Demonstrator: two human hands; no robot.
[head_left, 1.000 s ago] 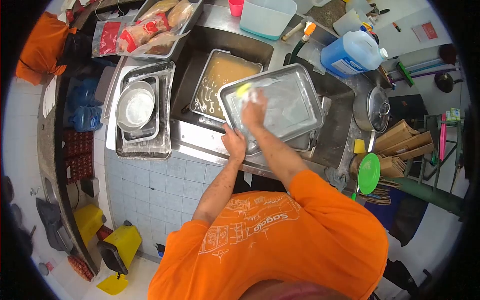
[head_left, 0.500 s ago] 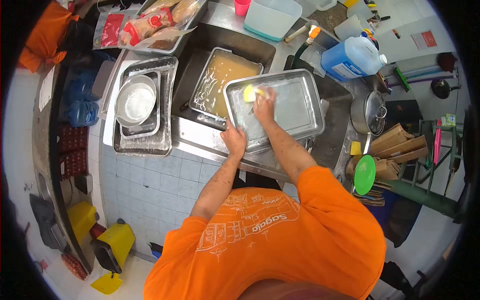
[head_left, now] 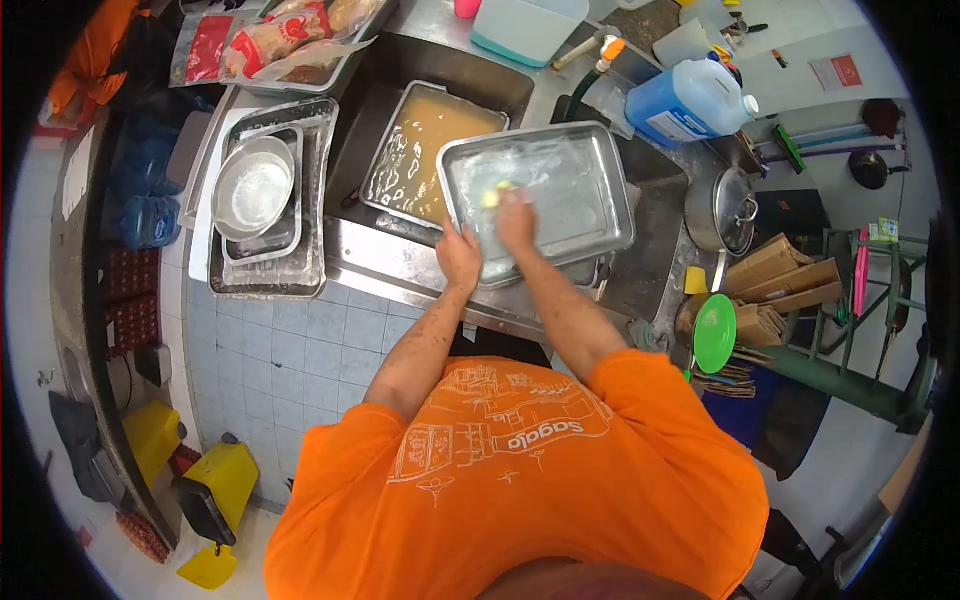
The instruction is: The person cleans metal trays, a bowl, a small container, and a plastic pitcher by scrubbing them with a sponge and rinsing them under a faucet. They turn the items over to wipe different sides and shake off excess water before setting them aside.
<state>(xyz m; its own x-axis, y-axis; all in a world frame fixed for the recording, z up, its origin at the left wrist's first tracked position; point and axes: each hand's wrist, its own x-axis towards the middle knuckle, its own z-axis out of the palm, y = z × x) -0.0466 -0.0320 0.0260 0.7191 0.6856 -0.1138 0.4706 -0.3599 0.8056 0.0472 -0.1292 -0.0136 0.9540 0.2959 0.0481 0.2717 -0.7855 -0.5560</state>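
A rectangular metal tray (head_left: 580, 200) is tilted over the divider between the two sink basins. My left hand (head_left: 460, 257) grips its near-left edge. Inside the tray, my right hand (head_left: 516, 219) is closed on a yellow sponge (head_left: 493, 195), pressed to the wet, soapy bottom; hand and sponge are slightly blurred. Beneath and to the left, a second tray (head_left: 428, 140) filled with cloudy brownish water lies in the left basin (head_left: 350, 135).
Left of the sink, a round pan (head_left: 253, 188) sits on stacked trays (head_left: 318, 215). Packaged food (head_left: 280, 45) fills a container behind. At right stand a blue-liquid jug (head_left: 690, 105), a lidded pot (head_left: 722, 210) and a green plate (head_left: 714, 334). A person in orange (head_left: 90, 50) is far left.
My right hand and the sponge have moved down toward me within the tray. The whole view has shifted slightly, with the surroundings now a little further left and up.
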